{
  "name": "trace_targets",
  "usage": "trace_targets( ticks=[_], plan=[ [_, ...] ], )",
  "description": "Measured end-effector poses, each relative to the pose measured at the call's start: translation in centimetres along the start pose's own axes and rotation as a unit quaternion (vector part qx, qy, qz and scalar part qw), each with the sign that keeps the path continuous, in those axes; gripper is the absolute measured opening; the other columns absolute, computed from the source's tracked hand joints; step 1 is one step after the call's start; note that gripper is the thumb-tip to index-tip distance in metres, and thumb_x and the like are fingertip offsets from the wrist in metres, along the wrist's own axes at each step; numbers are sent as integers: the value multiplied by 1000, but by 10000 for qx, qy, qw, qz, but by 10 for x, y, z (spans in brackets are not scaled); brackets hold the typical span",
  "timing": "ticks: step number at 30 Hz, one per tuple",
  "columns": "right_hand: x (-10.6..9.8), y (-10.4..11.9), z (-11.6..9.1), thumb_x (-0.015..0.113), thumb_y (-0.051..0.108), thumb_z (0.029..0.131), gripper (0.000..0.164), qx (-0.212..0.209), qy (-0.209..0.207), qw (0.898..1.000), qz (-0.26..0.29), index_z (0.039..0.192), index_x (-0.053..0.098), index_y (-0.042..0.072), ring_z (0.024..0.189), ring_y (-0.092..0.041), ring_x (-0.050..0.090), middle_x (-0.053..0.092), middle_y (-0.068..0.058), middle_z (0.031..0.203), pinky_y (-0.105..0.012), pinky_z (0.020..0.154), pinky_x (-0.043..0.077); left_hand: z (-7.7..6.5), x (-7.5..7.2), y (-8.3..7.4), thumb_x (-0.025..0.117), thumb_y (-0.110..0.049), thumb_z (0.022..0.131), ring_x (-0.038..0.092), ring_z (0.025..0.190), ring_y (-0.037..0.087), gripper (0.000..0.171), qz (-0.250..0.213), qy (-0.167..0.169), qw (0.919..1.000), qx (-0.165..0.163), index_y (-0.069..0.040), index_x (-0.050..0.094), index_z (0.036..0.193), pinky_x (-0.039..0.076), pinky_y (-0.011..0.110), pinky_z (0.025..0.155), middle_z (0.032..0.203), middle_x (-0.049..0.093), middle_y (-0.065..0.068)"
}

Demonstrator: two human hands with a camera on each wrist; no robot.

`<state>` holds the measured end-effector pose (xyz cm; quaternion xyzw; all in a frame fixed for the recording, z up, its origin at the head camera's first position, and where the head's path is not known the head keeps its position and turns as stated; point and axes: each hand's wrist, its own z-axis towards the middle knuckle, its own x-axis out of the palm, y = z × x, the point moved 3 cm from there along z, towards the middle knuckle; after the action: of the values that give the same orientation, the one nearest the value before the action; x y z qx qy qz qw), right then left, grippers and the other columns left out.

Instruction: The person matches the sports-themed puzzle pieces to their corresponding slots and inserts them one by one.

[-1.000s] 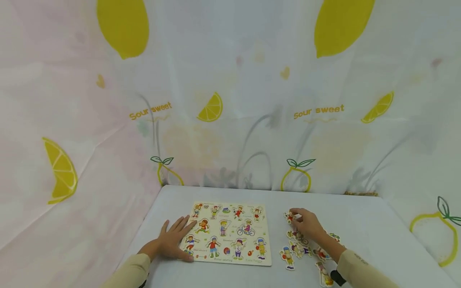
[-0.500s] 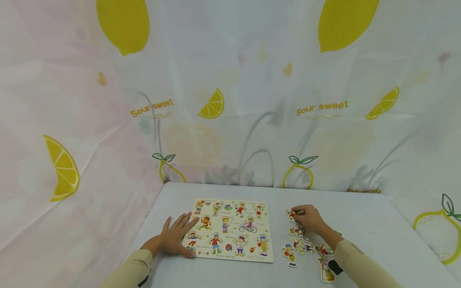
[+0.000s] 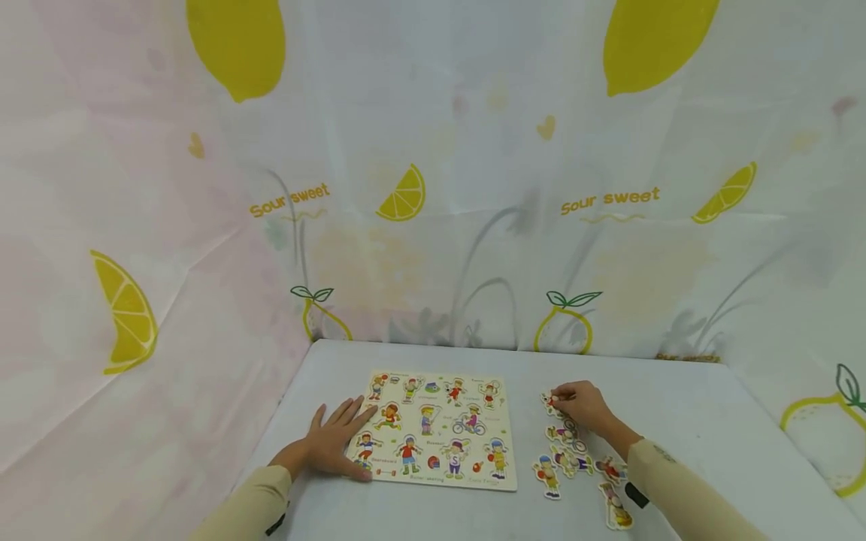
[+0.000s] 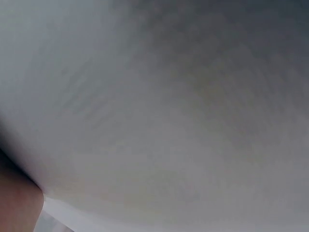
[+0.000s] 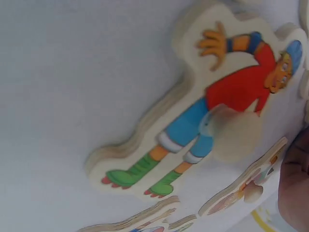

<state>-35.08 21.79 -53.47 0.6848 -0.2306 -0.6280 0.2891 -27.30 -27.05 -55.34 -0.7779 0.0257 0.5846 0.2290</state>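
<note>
- Fingers spread, the left grip (image 3: 337, 437) rests across the left edge of the puzzle board (image 3: 411, 417), grasping nothing; light, steady pressure there should keep the board from sliding
- Right of the board, the small football piece (image 3: 549, 404) sits at the fingertips of the right grip (image 3: 583, 406); whether it touches the worktop (image 3: 690, 421) is unclear
- The right grip curls closed, apparently pinching that piece; a straight upward lift would best spare the cycling piece (image 3: 560, 433) just nearer the person

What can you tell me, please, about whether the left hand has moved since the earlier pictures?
No: the left hand shows no clear shift in any direction against the table.
</note>
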Motion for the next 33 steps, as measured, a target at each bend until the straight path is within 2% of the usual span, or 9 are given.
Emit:
trace_targets(
  ticks=[9, 15, 23, 30, 33],
  plan=[
    [-2, -2, -6, 68, 6, 89, 16, -134, 123, 9991, -375, 100, 71, -5, 76, -16, 54, 66, -5, 84, -28, 67, 48, -1, 4, -6, 72, -79, 63, 7, 153, 38, 123, 23, 123, 9999, 10, -24, 19, 159, -3, 73, 113, 167, 8, 13],
    [-11, 9, -2, 68, 8, 90, 11, -319, 42, 9987, -388, 95, 71, -2, 74, -16, 52, 64, -5, 81, -27, 65, 45, 1, 0, -4, 73, -79, 62, 5, 153, 39, 124, -25, 97, 9999, 31, -24, 18, 159, -5, 73, 113, 167, 6, 14],
    [-13, 25, 5, 70, 10, 91, 12, -594, -155, 9972, -417, 96, 70, -1, 76, -17, 54, 66, -8, 86, -26, 66, 47, 1, -3, 0, 72, -80, 62, 6, 152, 41, 124, 5, -23, 10000, 45, -22, 20, 159, -6, 73, 112, 167, 8, 17],
    [-11, 33, 7, 68, 6, 91, 9, -856, -191, 9946, -550, 96, 69, -2, 77, -18, 54, 64, -8, 85, -29, 67, 48, -1, -4, -4, 73, -78, 63, 7, 153, 40, 124, 48, 3, 10000, -33, -21, 21, 159, -3, 73, 113, 167, 9, 16],
    [-6, 35, 7, 67, 5, 91, 11, -821, -121, 9954, -484, 98, 68, -3, 79, -18, 55, 64, -9, 87, -29, 68, 49, -2, -7, -6, 74, -77, 64, 7, 153, 40, 123, 89, 19, 9999, -46, -22, 20, 159, -3, 73, 113, 167, 8, 15]
  ],
)
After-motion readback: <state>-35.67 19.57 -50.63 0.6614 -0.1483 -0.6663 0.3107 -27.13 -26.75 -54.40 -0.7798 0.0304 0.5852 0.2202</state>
